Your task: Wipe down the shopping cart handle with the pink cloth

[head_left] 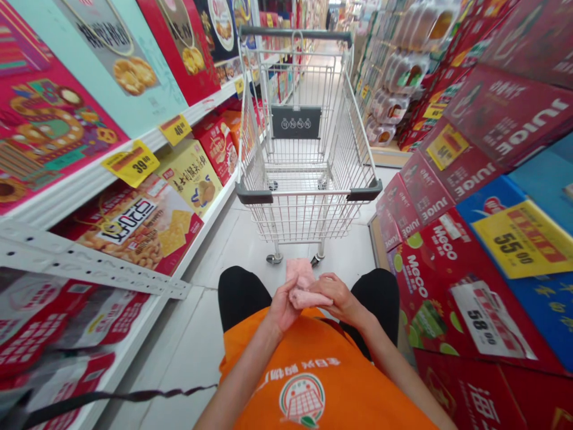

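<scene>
A pink cloth (301, 270), partly folded, is between my two hands in front of my orange shirt. My left hand (283, 304) grips its left side, fingers closed on the fabric. On the other side my right hand (339, 292) has its fingers wrapped round the rolled right end. One flap of the cloth sticks up toward the shopping cart. That wire shopping cart (308, 206) stands just ahead of my knees, its grey-cornered front edge facing me. No goods are visible inside its basket.
Shelves (179, 286) of boxed snacks with yellow price tags line the left side. Stacked red drink cartons (430, 263) rise close on the right. Pale floor tiles (210, 322) run between them. A dark strap (134, 395) crosses the lower left.
</scene>
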Action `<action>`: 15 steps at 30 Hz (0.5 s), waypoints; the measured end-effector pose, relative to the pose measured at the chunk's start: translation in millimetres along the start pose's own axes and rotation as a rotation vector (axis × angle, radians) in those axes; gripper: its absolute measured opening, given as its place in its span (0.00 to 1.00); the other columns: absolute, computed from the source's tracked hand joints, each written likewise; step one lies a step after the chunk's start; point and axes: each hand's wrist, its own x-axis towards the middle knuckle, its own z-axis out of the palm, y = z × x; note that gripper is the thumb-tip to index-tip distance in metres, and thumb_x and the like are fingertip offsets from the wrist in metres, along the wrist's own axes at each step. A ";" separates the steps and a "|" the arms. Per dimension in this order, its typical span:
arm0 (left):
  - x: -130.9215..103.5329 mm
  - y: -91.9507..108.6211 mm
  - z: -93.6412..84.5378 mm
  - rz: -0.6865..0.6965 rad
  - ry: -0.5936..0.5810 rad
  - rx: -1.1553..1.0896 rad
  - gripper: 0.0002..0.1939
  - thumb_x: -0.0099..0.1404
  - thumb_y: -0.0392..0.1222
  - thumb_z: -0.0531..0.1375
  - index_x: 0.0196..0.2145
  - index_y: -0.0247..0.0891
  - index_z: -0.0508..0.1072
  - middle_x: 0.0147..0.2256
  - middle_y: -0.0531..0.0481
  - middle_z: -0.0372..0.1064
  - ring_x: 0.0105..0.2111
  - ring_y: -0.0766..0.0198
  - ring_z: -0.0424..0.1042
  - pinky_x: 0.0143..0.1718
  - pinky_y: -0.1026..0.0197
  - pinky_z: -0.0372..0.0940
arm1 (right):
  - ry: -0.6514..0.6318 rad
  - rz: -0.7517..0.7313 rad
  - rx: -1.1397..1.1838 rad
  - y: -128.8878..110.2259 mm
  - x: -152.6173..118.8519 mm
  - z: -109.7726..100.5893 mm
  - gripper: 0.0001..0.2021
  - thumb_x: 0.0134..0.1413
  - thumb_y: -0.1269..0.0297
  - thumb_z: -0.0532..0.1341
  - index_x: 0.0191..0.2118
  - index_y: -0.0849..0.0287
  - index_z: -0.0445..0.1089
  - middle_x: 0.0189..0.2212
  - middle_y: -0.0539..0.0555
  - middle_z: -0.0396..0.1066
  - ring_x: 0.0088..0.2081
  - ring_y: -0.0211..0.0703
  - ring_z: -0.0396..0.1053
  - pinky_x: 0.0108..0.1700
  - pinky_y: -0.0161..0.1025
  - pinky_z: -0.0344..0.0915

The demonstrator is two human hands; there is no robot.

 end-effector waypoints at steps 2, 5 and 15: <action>-3.7 0.3 3.2 -0.032 -0.007 0.028 0.18 0.60 0.53 0.66 0.36 0.32 0.75 0.36 0.40 0.77 0.43 0.52 0.78 0.53 0.50 0.71 | 0.021 0.134 0.061 -5.7 0.6 2.5 0.15 0.65 0.50 0.57 0.44 0.53 0.75 0.36 0.53 0.81 0.37 0.41 0.76 0.48 0.42 0.68; -12.3 2.1 11.9 -0.007 -0.089 0.075 0.31 0.61 0.68 0.61 0.41 0.33 0.78 0.43 0.37 0.78 0.51 0.47 0.75 0.54 0.49 0.69 | 0.102 0.389 0.142 -15.1 3.1 4.9 0.17 0.62 0.47 0.59 0.37 0.55 0.76 0.32 0.52 0.78 0.32 0.40 0.72 0.39 0.38 0.67; -10.0 6.4 11.1 0.284 -0.017 0.561 0.30 0.50 0.57 0.74 0.47 0.39 0.76 0.51 0.42 0.76 0.54 0.50 0.72 0.60 0.52 0.62 | 0.531 0.750 0.426 -7.6 6.4 20.2 0.32 0.38 0.56 0.73 0.52 0.54 0.68 0.51 0.58 0.72 0.50 0.46 0.72 0.49 0.44 0.71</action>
